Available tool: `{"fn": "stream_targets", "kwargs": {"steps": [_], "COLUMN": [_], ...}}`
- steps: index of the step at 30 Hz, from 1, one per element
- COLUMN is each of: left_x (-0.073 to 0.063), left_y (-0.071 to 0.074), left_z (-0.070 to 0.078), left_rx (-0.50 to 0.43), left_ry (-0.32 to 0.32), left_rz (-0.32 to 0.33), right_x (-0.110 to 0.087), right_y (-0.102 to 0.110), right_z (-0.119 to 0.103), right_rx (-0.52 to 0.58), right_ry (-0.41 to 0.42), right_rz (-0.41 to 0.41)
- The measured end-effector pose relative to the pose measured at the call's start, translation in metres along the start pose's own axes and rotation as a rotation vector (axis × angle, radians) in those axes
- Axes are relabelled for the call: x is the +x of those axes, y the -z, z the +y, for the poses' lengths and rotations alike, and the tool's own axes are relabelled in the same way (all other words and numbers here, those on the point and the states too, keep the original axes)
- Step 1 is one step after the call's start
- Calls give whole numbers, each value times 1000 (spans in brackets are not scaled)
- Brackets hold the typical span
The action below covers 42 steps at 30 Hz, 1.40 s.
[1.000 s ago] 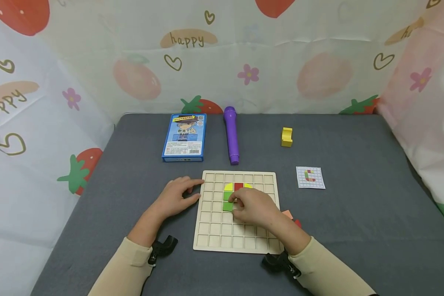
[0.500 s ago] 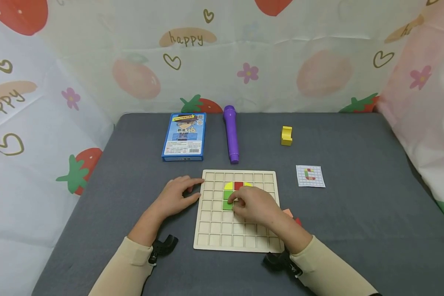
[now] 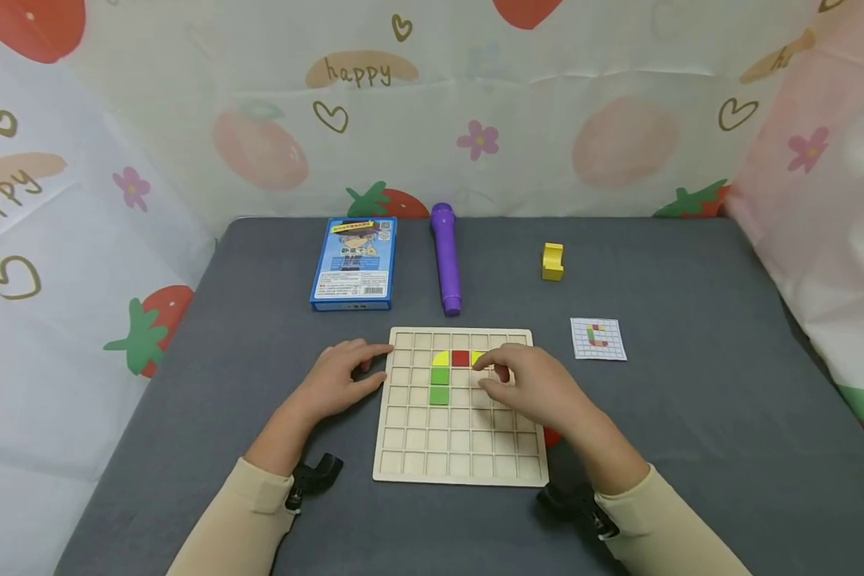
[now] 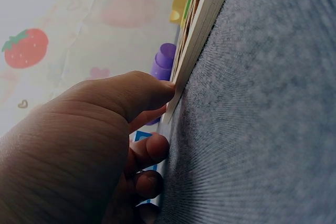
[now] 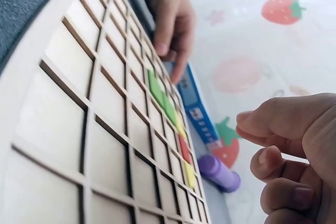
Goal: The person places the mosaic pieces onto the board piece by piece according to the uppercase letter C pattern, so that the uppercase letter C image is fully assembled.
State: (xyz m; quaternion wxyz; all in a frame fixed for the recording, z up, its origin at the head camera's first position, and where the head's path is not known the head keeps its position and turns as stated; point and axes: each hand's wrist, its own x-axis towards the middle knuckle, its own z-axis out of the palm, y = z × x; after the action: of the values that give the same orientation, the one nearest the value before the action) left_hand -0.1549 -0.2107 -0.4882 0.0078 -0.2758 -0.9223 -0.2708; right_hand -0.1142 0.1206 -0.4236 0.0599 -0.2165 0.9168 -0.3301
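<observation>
A wooden grid board point(image 3: 418, 441) lies on the table. Two green square tiles point(image 3: 439, 395) sit in one column, below a rounded yellow tile point(image 3: 441, 359). Beside that yellow tile is a red square tile point(image 3: 460, 358), then a second yellow tile point(image 3: 476, 358), partly covered by fingers. My left hand point(image 3: 337, 382) touches the board's left edge with thumb and index finger, the other fingers loosely bent. Over the board's right half hovers my right hand point(image 3: 540, 388), thumb and index finger apart; the right wrist view shows nothing between them.
A red piece point(image 3: 551, 437) shows at the board's right edge, partly behind my right forearm. A printed pattern card point(image 3: 598, 339) lies to the right. Farther back are a blue box point(image 3: 354, 264), a purple microphone point(image 3: 446, 260) and a yellow block point(image 3: 552, 262).
My right hand has lifted off the lower green tile and moved right, leaving both green tiles uncovered. An orange piece by the board is now hidden. The left hand stays put.
</observation>
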Motion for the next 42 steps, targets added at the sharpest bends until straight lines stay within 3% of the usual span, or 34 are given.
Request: {"fn": "stream_targets", "kwargs": {"steps": [11, 21, 28, 33, 42], "left_x": [0, 1, 1, 1, 2], "left_y": [1, 2, 2, 2, 1], "left_z": [0, 1, 1, 2, 1], "left_rx": [-6, 0, 4, 4, 11], "left_ry": [1, -3, 7, 9, 12], "left_rz": [1, 2, -5, -8, -9], "right_x": [-22, -47, -66, -75, -77], "right_y": [20, 32, 31, 25, 11], "right_z": [21, 47, 56, 55, 49], "right_rx": [84, 98, 91, 65, -23], "right_ry": [-125, -222, -228, -187, -131], "right_rz": [41, -1, -15, -60, -68]}}
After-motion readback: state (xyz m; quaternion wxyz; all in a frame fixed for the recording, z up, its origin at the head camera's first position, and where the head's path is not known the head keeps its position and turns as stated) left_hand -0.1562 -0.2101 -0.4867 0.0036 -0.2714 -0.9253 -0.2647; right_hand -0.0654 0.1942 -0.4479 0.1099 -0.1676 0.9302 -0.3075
